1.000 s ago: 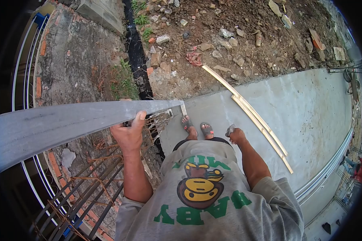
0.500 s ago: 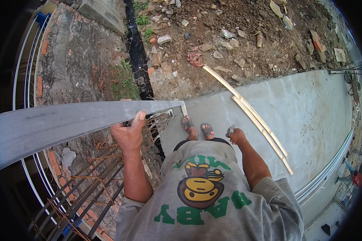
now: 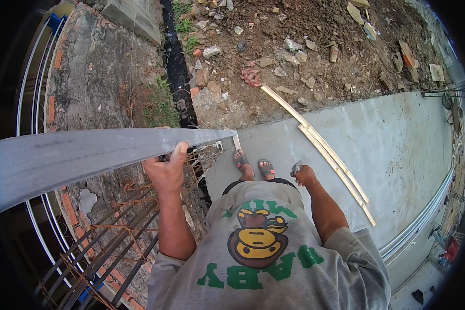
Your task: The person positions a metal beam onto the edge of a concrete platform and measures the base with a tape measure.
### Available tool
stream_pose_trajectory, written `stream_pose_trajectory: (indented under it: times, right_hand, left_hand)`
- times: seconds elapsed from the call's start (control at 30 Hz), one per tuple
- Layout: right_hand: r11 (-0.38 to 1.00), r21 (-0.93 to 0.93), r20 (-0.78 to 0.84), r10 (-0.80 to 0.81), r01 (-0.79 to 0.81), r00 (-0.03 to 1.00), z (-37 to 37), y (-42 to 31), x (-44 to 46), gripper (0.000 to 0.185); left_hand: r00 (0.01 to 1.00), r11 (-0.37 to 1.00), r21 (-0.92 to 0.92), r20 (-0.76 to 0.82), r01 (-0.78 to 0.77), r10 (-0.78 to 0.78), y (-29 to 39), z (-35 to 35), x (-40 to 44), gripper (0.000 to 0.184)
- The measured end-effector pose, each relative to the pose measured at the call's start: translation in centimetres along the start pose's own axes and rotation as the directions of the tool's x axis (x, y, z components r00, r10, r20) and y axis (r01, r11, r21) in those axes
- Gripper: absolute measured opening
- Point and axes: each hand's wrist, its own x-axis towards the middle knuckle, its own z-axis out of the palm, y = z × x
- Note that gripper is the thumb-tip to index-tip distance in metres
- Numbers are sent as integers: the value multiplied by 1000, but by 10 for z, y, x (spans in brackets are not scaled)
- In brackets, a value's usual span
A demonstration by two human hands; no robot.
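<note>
A long grey rectangular post point(image 3: 88, 150) runs from the left edge of the view and narrows with distance toward my feet point(image 3: 250, 168). My left hand point(image 3: 166, 170) is closed around its near edge, thumb over the top and fingers mostly hidden behind. A short pale strip point(image 3: 236, 140) shows between the post's far end and my sandal. Out to the side, my right hand point(image 3: 307, 176) is closed on a small grey object point(image 3: 296, 168) that looks crumpled; its kind does not show.
Pale wooden strips point(image 3: 328, 155) lie on the concrete slab point(image 3: 387, 150) to my right. Rusty rebar point(image 3: 124, 232) stands at lower left beside an old brick-edged wall point(image 3: 98, 77). Rubble and soil point(image 3: 294, 46) border the slab, with a narrow dark ditch point(image 3: 176, 67). Metal pipes point(image 3: 418, 222) lie at right.
The near end of the post has shifted slightly upward in the view. Both hands hold nearly the same positions. A red-and-blue shape at the far right edge has moved a little.
</note>
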Motion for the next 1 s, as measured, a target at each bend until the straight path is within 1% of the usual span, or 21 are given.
stream_pose_trajectory:
  times: [0.13,0.3,0.4,0.53,0.7,0.83,1.0]
  right_hand:
    - [1000,-8,-5,-14,14,1000,1,2,3,29]
    - [999,22,-17,-23,23,1000,0,-2,-3,29]
    - [999,3,-16,-33,33,999,-3,-10,-14,24]
    - [1000,-21,-8,-23,23,1000,3,-3,-7,26]
    - [999,-34,-37,-28,27,999,7,4,-3,26]
    - [999,-26,-20,-26,25,999,4,0,-9,26]
    - [1000,-7,-26,-25,24,999,1,-3,-12,26]
  left_hand:
    - [1000,1000,10,7,8,-8,4,-1,0,37]
    - [1000,1000,-23,-1,-10,10,4,0,0,38]
    - [1000,999,-34,-9,11,-11,7,1,-1,39]
    - [1000,1000,-12,-12,24,-24,4,0,-1,39]
    - [1000,1000,-5,-9,-10,10,2,0,-1,40]
    - [1000,1000,-5,-12,13,-13,3,1,-2,41]
    - [1000,1000,-4,-12,-10,10,2,0,-3,41]
